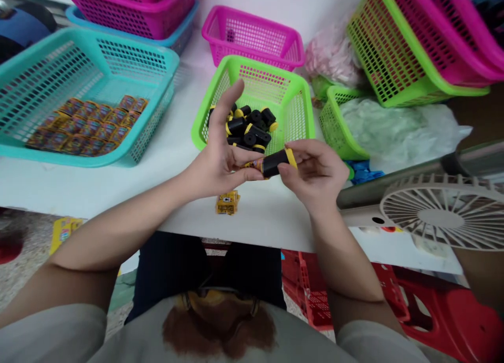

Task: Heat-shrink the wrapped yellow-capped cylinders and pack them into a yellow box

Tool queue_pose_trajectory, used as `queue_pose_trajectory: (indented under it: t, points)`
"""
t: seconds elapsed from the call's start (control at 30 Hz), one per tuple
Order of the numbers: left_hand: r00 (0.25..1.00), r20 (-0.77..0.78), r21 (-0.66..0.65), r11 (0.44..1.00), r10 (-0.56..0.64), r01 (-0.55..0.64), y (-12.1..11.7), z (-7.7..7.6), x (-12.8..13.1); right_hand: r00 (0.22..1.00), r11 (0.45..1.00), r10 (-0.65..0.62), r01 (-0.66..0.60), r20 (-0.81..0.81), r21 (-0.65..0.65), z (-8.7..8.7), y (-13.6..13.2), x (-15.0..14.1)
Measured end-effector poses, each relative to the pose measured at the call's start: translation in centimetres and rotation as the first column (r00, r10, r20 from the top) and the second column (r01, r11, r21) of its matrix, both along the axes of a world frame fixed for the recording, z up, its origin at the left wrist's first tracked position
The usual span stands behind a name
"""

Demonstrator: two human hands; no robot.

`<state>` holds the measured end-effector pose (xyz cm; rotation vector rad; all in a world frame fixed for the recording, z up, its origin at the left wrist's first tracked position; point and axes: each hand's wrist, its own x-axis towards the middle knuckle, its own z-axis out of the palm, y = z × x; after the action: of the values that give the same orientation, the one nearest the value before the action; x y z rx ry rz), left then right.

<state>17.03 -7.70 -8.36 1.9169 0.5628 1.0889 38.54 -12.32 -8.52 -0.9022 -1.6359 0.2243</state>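
My right hand grips a small black cylinder with a yellow end, fingers closed around the yellow end. At the cylinder's other end, my left hand pinches a yellow-orange printed label, its index finger raised. The label touches the black body; how far it wraps round is hidden by the fingers. Below the hands, a small stack of yellow printed labels lies on the white table. Just behind them, a lime green basket contains several loose black cylinders with yellow ends.
A turquoise basket at left holds rows of orange printed pieces. Behind stand a magenta basket and stacked baskets. At right are tilted baskets, clear plastic bags and a fan close to my right forearm.
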Motion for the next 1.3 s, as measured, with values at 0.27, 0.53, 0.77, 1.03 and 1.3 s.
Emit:
queue_pose_trajectory:
  t: [0.27,0.53,0.77,1.03,1.3]
  points:
    - [0.999,0.029,0.004,1.000,0.030,-0.030,-0.1,-0.2,-0.1,0.990,0.992,0.106,-0.099,0.091,-0.074,0.4,0.0,0.2]
    - [0.995,0.061,0.252,0.963,0.080,-0.093,-0.3,-2.0,0.2,0.995,0.966,0.063,-0.081,-0.081,-0.246,-1.1,-0.4,-1.9]
    - [0.954,0.153,0.175,0.943,0.257,-0.282,-1.3,-0.6,0.2,0.978,0.981,-0.054,0.014,0.203,0.194,-0.8,-0.7,-1.9]
    - [0.977,0.186,-0.291,0.944,-0.106,0.158,-1.7,-0.3,1.3,0.869,0.908,-0.274,0.093,0.412,0.408,-1.3,-0.7,-2.3]
    - [0.953,0.039,-0.227,0.926,-0.300,0.301,-1.0,-3.3,1.4,0.866,0.887,-0.201,-0.038,0.458,0.461,-1.4,-1.5,-3.9]
